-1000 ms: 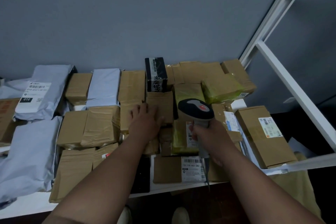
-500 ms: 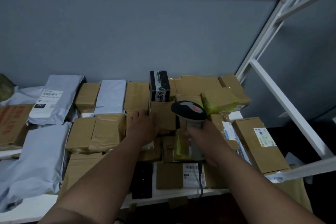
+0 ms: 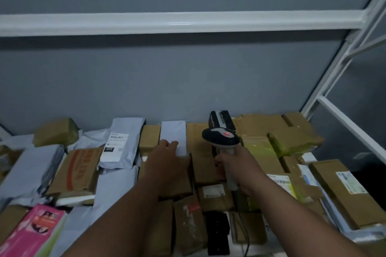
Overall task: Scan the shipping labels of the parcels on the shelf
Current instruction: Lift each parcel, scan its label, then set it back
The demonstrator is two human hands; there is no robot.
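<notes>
Several brown cardboard parcels and grey mailer bags cover the white shelf. My right hand grips the handle of a black and grey barcode scanner, its head raised over the middle parcels with a red light on top. My left hand reaches forward with straight fingers and touches the near end of a pale grey mailer at the back. A grey bag to the left shows a white label. A brown box at the right shows a label too.
A white shelf beam runs overhead and a white frame post slants at the right. A black box stands at the back. A pink package lies at the front left. The scanner cable hangs over the front edge.
The view has tilted up and shifted left, revealing the upper beam. My left hand has moved from the middle brown boxes toward the pale grey mailer. The scanner has stayed raised in my right hand.
</notes>
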